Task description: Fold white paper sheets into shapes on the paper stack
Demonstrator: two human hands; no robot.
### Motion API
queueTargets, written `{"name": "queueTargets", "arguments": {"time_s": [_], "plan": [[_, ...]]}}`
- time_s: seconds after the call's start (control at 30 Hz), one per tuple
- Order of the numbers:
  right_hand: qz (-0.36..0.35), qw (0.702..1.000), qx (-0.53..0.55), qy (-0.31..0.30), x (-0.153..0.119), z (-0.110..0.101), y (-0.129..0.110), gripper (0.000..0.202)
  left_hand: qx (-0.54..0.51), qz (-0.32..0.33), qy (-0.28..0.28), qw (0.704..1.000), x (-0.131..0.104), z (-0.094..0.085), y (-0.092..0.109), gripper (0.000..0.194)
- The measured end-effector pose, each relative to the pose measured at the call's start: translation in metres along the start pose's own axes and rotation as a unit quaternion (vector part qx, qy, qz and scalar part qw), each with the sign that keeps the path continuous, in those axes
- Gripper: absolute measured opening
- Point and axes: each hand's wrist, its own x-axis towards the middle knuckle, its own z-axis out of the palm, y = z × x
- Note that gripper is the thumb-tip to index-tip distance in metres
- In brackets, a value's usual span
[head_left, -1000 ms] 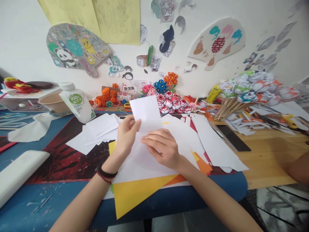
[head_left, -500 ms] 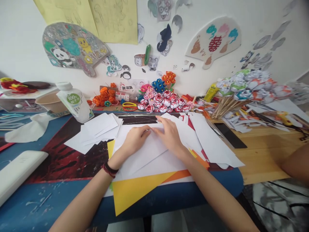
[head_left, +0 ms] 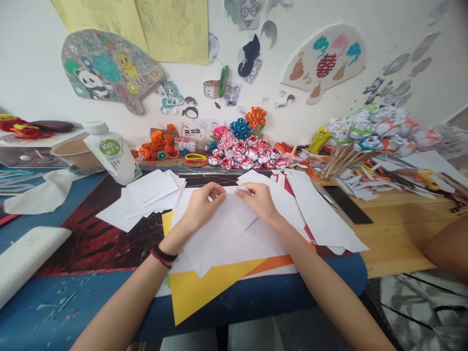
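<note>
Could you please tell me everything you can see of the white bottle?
The bottle is pale and looks plastic, with a white cap on and a round green label reading "100%". It stands, seeming to lean in this view, at the far left of the dark mat, partly in front of the brown bowl. No hand touches it; its fill level is unclear.

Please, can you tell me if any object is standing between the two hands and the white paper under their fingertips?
Nothing visible stands in between: the left hand and the right hand both have fingertips at the upper edge of the white paper. The red and white flowers are beyond it, out of the way.
</note>
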Motion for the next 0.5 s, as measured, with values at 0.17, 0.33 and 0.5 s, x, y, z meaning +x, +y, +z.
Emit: {"name": "queueTargets", "arguments": {"time_s": [0.17,0.33,0.5], "plan": [[-0.003,1.000,0.015,-0.001,0.0002,0.0023,0.0032,0.035,-0.031,-0.015,-0.010,0.999,0.0003,0.0019,-0.0008,0.016],[-0.002,1.000,0.012,0.005,0.0004,0.0032,0.0048,0.036,-0.022,-0.011,-0.007,1.000,-0.0007,0.0032,-0.0004,0.015],[-0.003,1.000,0.011,0.008,0.0009,0.0031,0.0046,0.037,-0.030,-0.014,0.004,0.999,-0.0009,0.0035,0.0010,0.014]]}}
